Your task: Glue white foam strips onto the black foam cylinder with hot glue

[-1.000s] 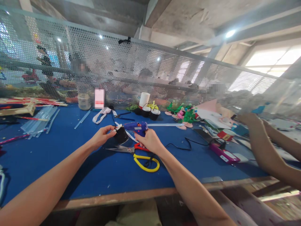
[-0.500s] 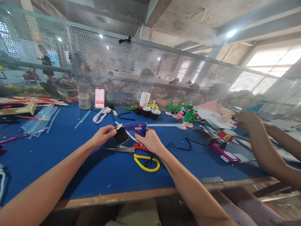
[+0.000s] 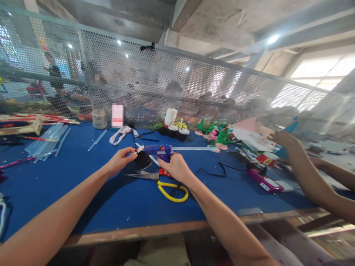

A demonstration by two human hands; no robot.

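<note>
My left hand (image 3: 122, 159) pinches the rim of a small black bucket (image 3: 142, 161) that has something white at its top. In my right hand (image 3: 177, 166) is a blue hot glue gun (image 3: 158, 150), its nozzle pointing left at the bucket's rim. A long clear glue stick (image 3: 194, 148) sticks out of the gun's back end. Below both hands lie scissors (image 3: 172, 192) with one yellow and one red handle, their blades spread and pointing left. Whether the nozzle touches the bucket I cannot tell.
Loose glue sticks (image 3: 46, 142) lie at the left. Behind my hands are two black-and-white buckets (image 3: 182, 133), a white ribbon (image 3: 119, 136) and green craft plants (image 3: 222, 136). A purple device (image 3: 264, 181) with a black cord lies right, near a co-worker's hand (image 3: 285, 139).
The glue gun in my right hand has shifted slightly left and down, with its nozzle over the bucket's rim. The co-worker's hand at the right has moved a little left.
</note>
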